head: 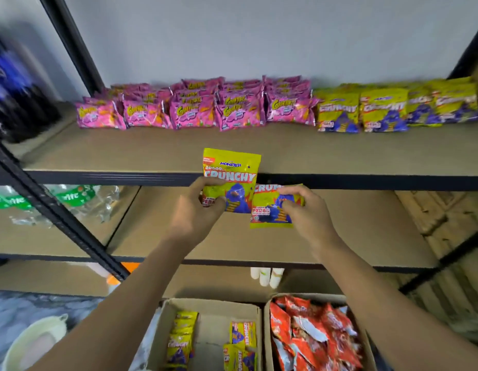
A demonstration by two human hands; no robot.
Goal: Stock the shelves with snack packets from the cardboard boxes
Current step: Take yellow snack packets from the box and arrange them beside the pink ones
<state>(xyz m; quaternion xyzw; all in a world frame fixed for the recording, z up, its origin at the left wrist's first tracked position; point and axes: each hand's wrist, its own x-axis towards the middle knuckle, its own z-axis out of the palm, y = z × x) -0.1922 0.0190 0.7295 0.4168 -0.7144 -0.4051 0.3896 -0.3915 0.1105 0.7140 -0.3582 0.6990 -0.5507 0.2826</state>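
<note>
My left hand (199,207) grips a yellow-green Crunchy snack packet (232,170) by its lower edge, upright, in front of the upper shelf's edge. My right hand (303,210) pinches a second yellow-green Crunchy packet (267,210) just to its right and lower. Along the back of the upper shelf (232,148) stand rows of pink packets (189,105) on the left and yellow-green packets (387,108) on the right. Below me, an open cardboard box (213,317) holds several yellow-green packets; a second box (312,333) is full of orange-red packets.
A black metal upright (58,210) slants down on the left. Green-labelled bottles (72,199) lie on the neighbouring left shelf, dark bottles (15,103) above them. White cups (267,275) sit under the middle shelf (259,242). A pale bucket (32,341) stands at bottom left.
</note>
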